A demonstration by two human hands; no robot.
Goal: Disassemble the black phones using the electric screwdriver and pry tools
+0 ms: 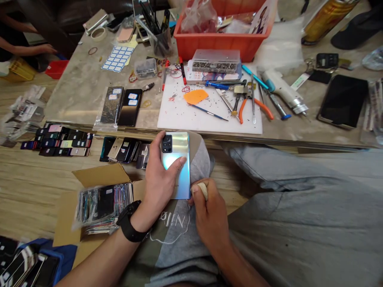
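Observation:
A smartphone with a shiny silver-blue back faces up over my lap, its dark camera block at the top left. My left hand grips it by the left edge, the thumb lying across the back. Beside the phone's lower right edge, my right hand is closed round a small cream-coloured rounded piece. Most of that piece is hidden in the fingers, so its kind is unclear. Whether the right fingers touch the phone, I cannot tell.
On the table ahead, a white mat bears tweezers, orange-handled pliers and an orange plastic piece. Behind stands a red bin. Two phones lie left. Below, a cardboard box holds bagged phones. Another person's arm shows far left.

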